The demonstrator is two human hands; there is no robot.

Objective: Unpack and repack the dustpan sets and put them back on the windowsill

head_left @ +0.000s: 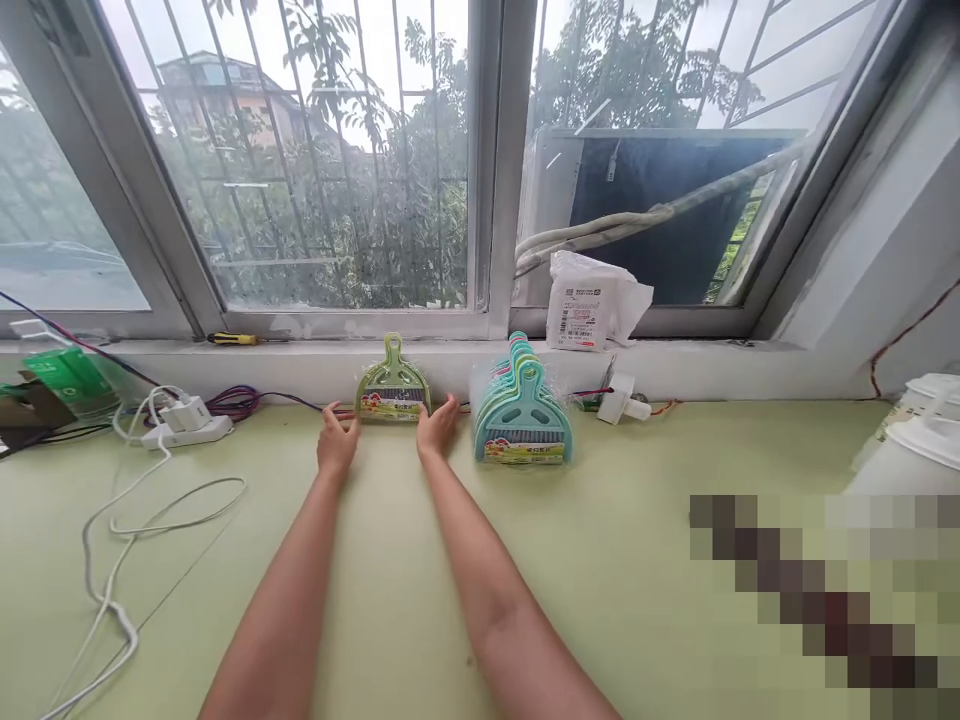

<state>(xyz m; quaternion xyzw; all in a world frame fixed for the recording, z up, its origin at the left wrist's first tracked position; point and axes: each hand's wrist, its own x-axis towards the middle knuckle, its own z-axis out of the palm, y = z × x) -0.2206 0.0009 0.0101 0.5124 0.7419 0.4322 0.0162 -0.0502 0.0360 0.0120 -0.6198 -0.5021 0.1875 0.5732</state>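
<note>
A green mini dustpan and brush set [393, 380] in clear wrapping stands upright at the back of the table, against the wall below the window. My left hand [337, 440] grips its left edge, and my right hand [437, 427] grips its right edge. The fingers partly disappear behind the set. Just right of my right hand stands a row of several similar dustpan and brush sets [523, 425], wrapped and lined up one behind another. The nearest is turquoise, with green and pink ones showing behind it.
A white power strip [187, 432] with plugs and loose white cable [124, 540] lies at left. On the sill are a yellow screwdriver [234, 339] and a white labelled package [592, 305]. A white device [624, 400] and white containers [926, 435] stand at right. The lower right is pixelated.
</note>
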